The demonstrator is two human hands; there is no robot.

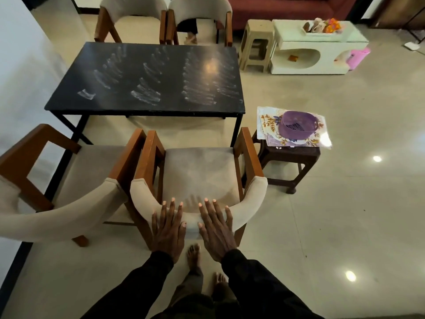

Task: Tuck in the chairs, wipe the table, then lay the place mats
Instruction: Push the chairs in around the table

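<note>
Two grips are resting flat on the chair's [200, 171] padded back at lower centre. The left grip [169, 229] and right grip [217, 231] are lying side by side, fingers straight and apart, clamping nothing. The chair is standing pulled out from the bench [147, 77], not tucked under. Whitish streaks, possibly wet smears, are showing across the dark top. The mats [269, 120] are lying stacked on a stool [289, 155] right of the bench, under a purple basket [297, 124]. Another chair [76, 171] is standing just beside, at left.
</note>
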